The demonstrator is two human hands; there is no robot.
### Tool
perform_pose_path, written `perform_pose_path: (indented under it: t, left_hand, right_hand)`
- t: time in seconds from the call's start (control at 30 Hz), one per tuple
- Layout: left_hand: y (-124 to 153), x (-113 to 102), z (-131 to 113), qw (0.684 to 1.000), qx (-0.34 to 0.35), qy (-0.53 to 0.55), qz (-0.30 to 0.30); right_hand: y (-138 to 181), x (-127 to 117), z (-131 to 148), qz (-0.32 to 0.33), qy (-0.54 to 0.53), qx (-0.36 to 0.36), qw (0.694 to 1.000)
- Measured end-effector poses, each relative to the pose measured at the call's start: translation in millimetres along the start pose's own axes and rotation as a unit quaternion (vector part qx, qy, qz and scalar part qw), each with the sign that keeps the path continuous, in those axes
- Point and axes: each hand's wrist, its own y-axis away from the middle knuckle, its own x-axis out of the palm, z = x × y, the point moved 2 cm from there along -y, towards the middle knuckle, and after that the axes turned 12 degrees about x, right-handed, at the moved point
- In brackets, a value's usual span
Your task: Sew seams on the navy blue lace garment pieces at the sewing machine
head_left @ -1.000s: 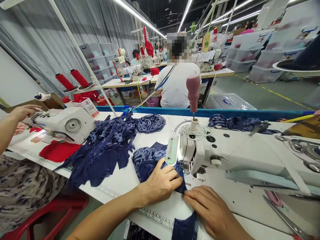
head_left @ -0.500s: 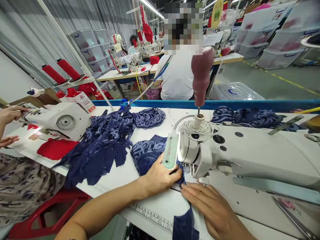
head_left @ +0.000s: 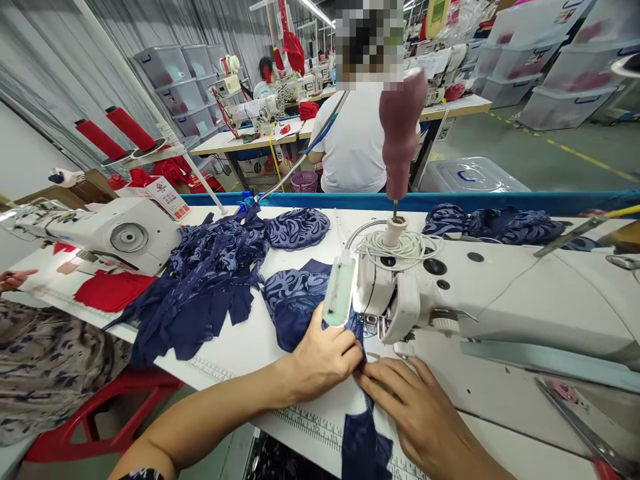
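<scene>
A navy patterned bra cup (head_left: 295, 293) lies on the table left of the white sewing machine head (head_left: 390, 300). My left hand (head_left: 325, 357) is closed on a plain navy edge of this piece, just in front of the presser foot (head_left: 370, 323). Close beside it, my right hand (head_left: 415, 407) pinches the same navy fabric between thumb and forefinger, its other fingers stretched over the machine bed. From under the fingers a navy fabric strip (head_left: 365, 440) hangs toward the table's front edge. A pale green lamp (head_left: 340, 290) partly covers the work above my left hand.
A heap of navy pieces (head_left: 210, 287) spreads to the left, with another cup (head_left: 297, 228) behind. Scissors (head_left: 585, 427) lie at the right. A screwdriver with a mauve handle (head_left: 401, 133) stands on the machine. At far left, a co-worker's hand (head_left: 17, 280) is near red fabric (head_left: 113, 290).
My right hand's fingertips have drawn closer to my left hand, its fingers more spread. Both hands stay at the fabric. The co-worker's upper hand has left the neighbouring machine.
</scene>
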Motion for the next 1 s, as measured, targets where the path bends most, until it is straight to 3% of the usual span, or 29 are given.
perform_pose_path:
  t: [0.27,0.47,0.6,0.73,0.9,1.0]
  left_hand:
    - [0.8,2.9,-13.7,0.996,-0.023,-0.038,-0.072]
    - [-4.8,9.1,-6.8,0.993,-0.02,-0.057,-0.099]
    - [-0.8,12.4,0.7,0.995,-0.045,-0.033,-0.084]
    - [10.7,4.5,5.3,0.992,-0.114,0.014,-0.055]
    - [12.8,-6.7,-1.6,0.997,-0.041,0.006,-0.064]
    - [8.6,-8.9,-6.1,0.996,-0.044,-0.015,-0.082]
  right_hand:
    - [4.8,2.2,-0.7,-0.022,-0.018,0.014,1.0]
    - [3.7,2.1,-3.5,-0.027,0.008,0.017,0.999]
    - [4.4,5.1,-7.0,0.01,0.036,0.028,0.999]
    - [6.1,6.2,-7.3,0.029,0.057,0.03,0.998]
    - [9.0,8.9,-2.1,0.02,0.022,0.012,0.999]
    - [8.6,11.5,0.4,0.021,0.016,0.009,1.0]
